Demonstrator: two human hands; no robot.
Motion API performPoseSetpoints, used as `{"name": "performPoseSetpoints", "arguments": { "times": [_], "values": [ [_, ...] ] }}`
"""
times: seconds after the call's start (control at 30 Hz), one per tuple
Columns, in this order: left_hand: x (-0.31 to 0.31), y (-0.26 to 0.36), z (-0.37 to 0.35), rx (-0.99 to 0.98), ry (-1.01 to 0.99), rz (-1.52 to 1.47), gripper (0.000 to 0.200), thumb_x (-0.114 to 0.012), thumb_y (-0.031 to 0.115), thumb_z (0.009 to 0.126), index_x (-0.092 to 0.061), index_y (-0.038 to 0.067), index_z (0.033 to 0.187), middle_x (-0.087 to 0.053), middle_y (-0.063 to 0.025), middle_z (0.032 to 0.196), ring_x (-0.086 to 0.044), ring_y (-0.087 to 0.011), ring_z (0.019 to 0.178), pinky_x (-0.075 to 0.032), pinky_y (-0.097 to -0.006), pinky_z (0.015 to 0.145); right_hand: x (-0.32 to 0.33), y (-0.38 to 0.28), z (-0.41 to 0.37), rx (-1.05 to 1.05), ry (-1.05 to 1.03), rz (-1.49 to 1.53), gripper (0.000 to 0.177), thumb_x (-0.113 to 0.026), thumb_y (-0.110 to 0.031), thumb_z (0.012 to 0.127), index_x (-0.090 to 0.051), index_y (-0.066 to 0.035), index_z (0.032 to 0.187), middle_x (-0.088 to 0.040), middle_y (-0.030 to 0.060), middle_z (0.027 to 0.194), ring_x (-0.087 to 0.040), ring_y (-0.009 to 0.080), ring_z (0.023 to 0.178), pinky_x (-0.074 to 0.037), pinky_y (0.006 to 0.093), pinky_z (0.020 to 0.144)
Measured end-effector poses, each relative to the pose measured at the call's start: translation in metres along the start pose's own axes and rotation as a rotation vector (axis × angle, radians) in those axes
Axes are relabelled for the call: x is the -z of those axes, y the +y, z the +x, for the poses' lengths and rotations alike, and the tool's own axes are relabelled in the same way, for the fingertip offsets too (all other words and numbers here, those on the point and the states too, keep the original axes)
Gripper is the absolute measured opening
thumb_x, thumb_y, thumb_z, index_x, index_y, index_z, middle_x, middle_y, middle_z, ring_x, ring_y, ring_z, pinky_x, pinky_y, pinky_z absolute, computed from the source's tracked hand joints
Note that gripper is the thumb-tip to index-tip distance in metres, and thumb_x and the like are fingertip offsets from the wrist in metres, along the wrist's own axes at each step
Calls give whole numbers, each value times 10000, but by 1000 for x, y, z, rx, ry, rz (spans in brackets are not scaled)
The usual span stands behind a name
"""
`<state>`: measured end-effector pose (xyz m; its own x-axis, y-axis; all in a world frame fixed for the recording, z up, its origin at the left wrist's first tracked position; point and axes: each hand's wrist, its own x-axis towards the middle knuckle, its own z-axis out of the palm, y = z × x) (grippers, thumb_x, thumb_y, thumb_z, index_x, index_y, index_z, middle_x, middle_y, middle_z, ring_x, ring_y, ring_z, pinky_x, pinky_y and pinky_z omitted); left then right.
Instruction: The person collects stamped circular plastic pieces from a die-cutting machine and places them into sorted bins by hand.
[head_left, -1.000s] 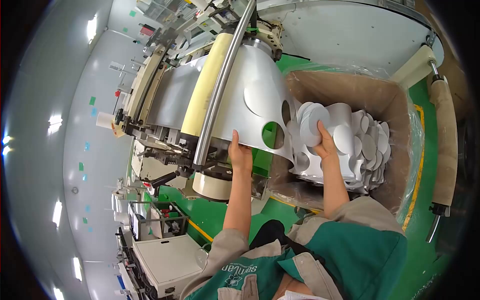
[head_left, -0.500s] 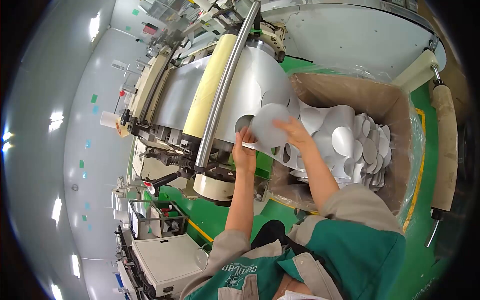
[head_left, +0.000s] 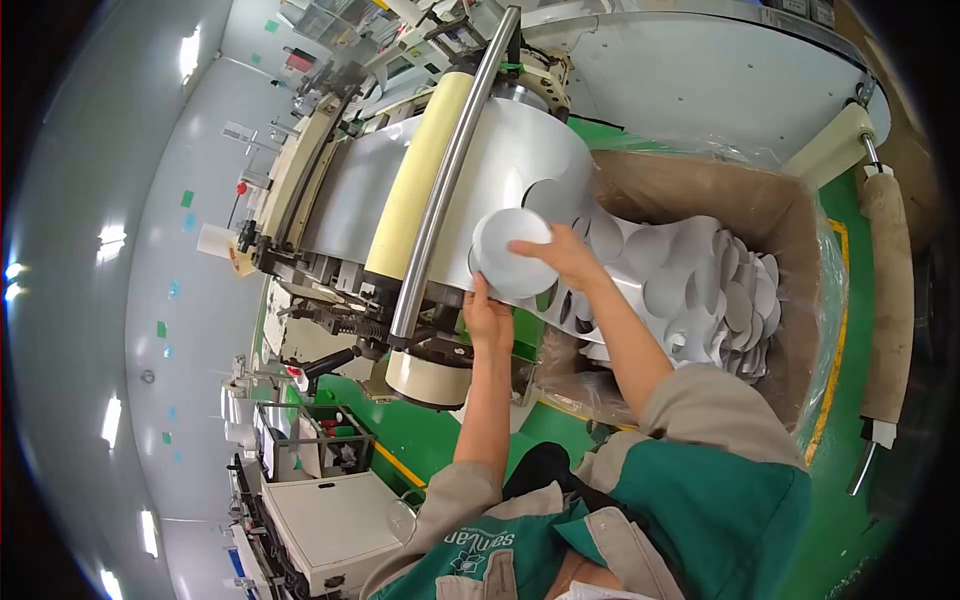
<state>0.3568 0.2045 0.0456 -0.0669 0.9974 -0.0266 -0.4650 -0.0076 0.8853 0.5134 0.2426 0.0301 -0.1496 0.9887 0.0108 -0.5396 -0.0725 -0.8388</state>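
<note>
A wide silvery sheet point(head_left: 525, 135) with round cut-outs comes off the machine's rollers and drapes down to the right. Over it lie round pale discs point(head_left: 490, 240), at least two of them overlapping. My right hand point(head_left: 560, 255) reaches across from the right, its fingertips on the face of the upper disc, gripping it. My left hand point(head_left: 487, 318) is at the lower left rim of the discs, by the sheet's near edge. Its thumb shows at the rim, while the other fingertips are partly hidden behind the discs.
A large plastic-lined cardboard box point(head_left: 690, 185) stands right of the machine, holding the sheet's trailing end and many loose discs point(head_left: 740, 300). A steel bar point(head_left: 455, 180) and a yellow roller point(head_left: 425, 165) cross the machine at left. A wrapped roll point(head_left: 885, 300) is at far right.
My right hand has moved left with the disc, which now covers the cut-out where my left fingers showed. My left hand stays near the same place.
</note>
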Motion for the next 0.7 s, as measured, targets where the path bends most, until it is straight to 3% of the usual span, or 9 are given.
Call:
{"name": "performPoseSetpoints", "arguments": {
  "times": [0.07,0.23,0.37,0.5,0.63,0.7],
  "values": [
    [4,-1,-3,45,-7,-38,353,-375,226,930,-416,-2,1196,-482,-110,1192,-464,-218,1098,-369,-373,945,-7,5,7,-53,-84,-51,453,-703,-192,690,-550,46,1044,-595,111,965,-574,183,854,-458,307,741],
    [10,-1,0,95,-58,5,369,-423,254,914,-436,-10,1171,-514,-101,1156,-490,-203,1060,-400,-351,884,11,8,-20,-127,-12,362,412,-675,-122,740,-522,36,1088,-583,112,1004,-577,195,882,-475,306,780],
    [2,6,-3,52,10,-36,412,-405,247,919,-375,-36,1217,-443,-149,1234,-455,-239,1118,-387,-369,941,61,44,-50,-82,182,685,464,-669,-166,765,-474,-3,1152,-554,94,1079,-552,198,974,-467,359,838],
    [2,18,4,21,43,-128,424,-404,256,920,-355,-30,1229,-460,-134,1199,-456,-251,1118,-384,-380,962,110,55,-80,17,391,983,455,-658,-190,776,-463,-62,1167,-535,66,1119,-517,206,1041,-449,388,882],
    [4,15,9,-34,-8,-108,383,-416,258,917,-397,-19,1181,-480,-104,1167,-488,-222,1067,-421,-372,907,118,43,-86,96,348,901,431,-643,-184,789,-467,-38,1155,-545,81,1092,-542,208,1000,-460,345,869],
    [-1,8,5,-12,24,-91,345,-430,228,914,-411,-5,1168,-491,-101,1155,-506,-214,1034,-438,-367,876,100,28,-77,16,269,705,382,-639,-158,789,-502,-14,1115,-570,81,1051,-564,180,954,-474,315,822]
  ]
}}
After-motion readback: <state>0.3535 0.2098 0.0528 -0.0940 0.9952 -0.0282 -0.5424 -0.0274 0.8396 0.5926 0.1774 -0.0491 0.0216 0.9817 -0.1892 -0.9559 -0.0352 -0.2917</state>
